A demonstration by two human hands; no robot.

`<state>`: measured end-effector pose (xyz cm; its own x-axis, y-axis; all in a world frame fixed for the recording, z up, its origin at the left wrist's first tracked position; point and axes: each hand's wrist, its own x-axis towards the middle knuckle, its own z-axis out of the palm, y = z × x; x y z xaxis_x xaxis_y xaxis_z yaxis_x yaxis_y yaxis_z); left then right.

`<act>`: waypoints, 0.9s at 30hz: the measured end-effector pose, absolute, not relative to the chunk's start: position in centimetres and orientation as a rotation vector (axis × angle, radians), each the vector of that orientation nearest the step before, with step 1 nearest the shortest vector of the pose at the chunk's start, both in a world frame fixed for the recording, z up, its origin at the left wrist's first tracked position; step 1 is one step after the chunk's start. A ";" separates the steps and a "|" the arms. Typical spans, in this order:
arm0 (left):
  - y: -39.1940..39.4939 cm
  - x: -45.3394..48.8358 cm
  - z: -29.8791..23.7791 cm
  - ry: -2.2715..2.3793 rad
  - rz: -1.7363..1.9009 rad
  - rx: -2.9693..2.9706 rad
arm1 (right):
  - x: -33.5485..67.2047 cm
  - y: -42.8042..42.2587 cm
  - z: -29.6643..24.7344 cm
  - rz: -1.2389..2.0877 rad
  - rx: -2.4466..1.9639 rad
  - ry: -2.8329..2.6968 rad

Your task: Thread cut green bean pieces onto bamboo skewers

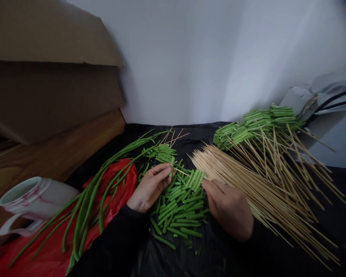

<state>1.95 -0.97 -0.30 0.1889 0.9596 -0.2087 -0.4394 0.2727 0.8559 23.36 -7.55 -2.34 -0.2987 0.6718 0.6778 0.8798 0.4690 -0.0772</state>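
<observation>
My left hand [150, 186] pinches a short green bean piece [172, 166] upright between its fingertips. My right hand [229, 207] is closed on a thin bamboo skewer [182, 172] whose tip points at that piece. Both hands hover over a heap of cut bean pieces [178, 209] on a black plastic sheet [190, 257]. A broad pile of bare skewers [262, 184] lies just right of my right hand.
Long uncut beans [86, 207] lie across a red plastic bag [118, 192] at the left. A white mug [31, 202] lies tipped at the far left. Skewered bean bundles [256, 125] are stacked at the back right. Cardboard [52, 73] leans against the wall.
</observation>
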 end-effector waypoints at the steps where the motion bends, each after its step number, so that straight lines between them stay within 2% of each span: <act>1: -1.0 1.9 -0.3 0.871 1.123 0.742 | 23.4 -7.5 -2.4 -0.416 -1.284 -2.065; 27: -1.1 2.3 -0.9 0.972 1.121 0.832 | 23.1 -7.8 -2.6 -0.375 -1.303 -2.094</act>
